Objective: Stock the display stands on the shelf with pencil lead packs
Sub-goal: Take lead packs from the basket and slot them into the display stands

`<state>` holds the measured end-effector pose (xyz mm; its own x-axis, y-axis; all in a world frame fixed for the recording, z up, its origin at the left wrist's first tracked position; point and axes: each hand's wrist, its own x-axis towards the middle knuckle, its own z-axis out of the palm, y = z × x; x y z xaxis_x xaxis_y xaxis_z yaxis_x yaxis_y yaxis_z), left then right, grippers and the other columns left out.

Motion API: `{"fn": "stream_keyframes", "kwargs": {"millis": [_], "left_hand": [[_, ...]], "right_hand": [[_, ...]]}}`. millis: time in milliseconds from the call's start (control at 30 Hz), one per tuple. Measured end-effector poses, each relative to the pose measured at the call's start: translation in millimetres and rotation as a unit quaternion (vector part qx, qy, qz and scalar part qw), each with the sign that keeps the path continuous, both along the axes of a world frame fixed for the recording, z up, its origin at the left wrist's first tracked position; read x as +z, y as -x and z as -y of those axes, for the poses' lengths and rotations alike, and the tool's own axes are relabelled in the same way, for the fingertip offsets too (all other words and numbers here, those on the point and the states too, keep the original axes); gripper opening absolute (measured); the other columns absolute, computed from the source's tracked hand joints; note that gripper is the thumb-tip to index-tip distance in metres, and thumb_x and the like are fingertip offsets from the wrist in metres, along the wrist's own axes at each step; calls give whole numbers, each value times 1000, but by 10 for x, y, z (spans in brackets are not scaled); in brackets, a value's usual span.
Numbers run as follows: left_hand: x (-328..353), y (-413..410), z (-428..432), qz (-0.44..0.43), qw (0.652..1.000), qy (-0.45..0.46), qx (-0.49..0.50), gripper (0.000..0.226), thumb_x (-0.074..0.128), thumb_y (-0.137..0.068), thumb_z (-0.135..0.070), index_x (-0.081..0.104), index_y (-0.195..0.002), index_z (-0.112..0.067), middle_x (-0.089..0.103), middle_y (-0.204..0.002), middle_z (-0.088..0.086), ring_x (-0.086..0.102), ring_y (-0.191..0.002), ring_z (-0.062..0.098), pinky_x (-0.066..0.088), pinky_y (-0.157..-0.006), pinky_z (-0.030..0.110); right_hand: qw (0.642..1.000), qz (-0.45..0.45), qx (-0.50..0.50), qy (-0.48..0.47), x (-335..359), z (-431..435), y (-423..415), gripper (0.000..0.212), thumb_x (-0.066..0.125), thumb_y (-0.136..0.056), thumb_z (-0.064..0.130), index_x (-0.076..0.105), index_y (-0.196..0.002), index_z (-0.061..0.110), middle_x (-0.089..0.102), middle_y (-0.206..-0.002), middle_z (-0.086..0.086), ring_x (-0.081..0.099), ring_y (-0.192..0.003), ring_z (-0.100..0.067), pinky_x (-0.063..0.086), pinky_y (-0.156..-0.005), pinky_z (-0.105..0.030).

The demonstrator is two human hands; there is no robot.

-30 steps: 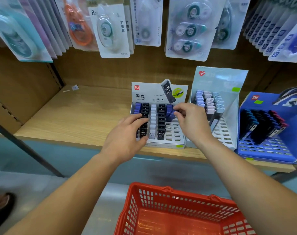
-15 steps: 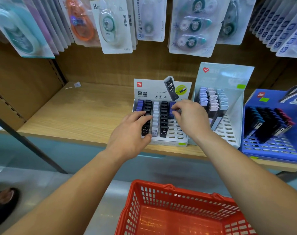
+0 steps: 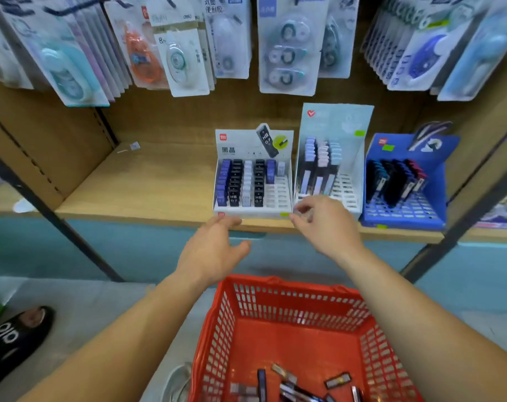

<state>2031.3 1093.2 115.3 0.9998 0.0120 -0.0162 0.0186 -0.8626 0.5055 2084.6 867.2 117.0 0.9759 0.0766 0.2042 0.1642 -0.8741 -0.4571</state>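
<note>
A white display stand on the wooden shelf holds rows of purple, black and grey pencil lead packs; its right columns are mostly bare slots. My left hand hovers open just below the shelf's front edge, under that stand. In front of the gap between the white stand and a pale blue stand, my right hand pinches a small pale pack, blurred by motion. Several loose packs lie in the red basket below.
A blue stand with dark packs sits at the right of the shelf. Correction tape cards hang above. Slanted metal posts flank the shelf. A black shoe is on the floor at left.
Both hands have pulled back from the white stand toward the shelf's front edge. The view has tilted down, so the basket's floor and its loose packs now show.
</note>
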Motion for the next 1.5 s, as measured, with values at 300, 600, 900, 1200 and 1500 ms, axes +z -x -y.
{"fn": "stream_keyframes", "kwargs": {"millis": [300,600,900,1200,1500], "left_hand": [[-1334,1256,363,-213,976,-32,-35,70,73,-85,-41,49,-146,-18,49,-148,8,45,-138,26,32,-113,29],[-2371,1423,454,-350,924,-82,-132,82,75,-76,-56,46,-144,-21,51,-138,8,47,-131,30,43,-107,39],[-3120,1290,406,-432,870,-149,-185,113,79,-74,-57,15,-158,-17,20,-161,8,25,-148,31,33,-117,44],[-3330,1169,359,-414,855,-185,-252,111,80,-78,-44,7,-159,-24,7,-164,2,17,-150,28,40,-114,47],[-3382,1141,385,-426,860,-184,-213,91,81,-80,-37,26,-151,-21,43,-150,7,40,-137,27,44,-108,44]], "right_hand": [[979,-190,69,0,-1279,393,1180,18,74,-83,42,73,-96,29,74,-94,11,68,-87,-13,54,-81,-33],[878,-447,150,85,-2680,700,1564,80,79,-77,54,49,-143,21,55,-137,-6,55,-123,-24,45,-102,-35],[849,-470,208,121,-3548,564,1731,121,81,-60,70,25,-156,22,32,-142,-2,29,-137,-26,32,-115,-38],[827,-401,334,210,-3693,524,1704,90,76,-68,69,44,-133,17,42,-126,-2,40,-119,-22,39,-102,-36],[823,-396,354,202,-3667,381,1704,73,81,-74,54,50,-128,15,55,-127,-6,52,-120,-26,46,-98,-38]]}}
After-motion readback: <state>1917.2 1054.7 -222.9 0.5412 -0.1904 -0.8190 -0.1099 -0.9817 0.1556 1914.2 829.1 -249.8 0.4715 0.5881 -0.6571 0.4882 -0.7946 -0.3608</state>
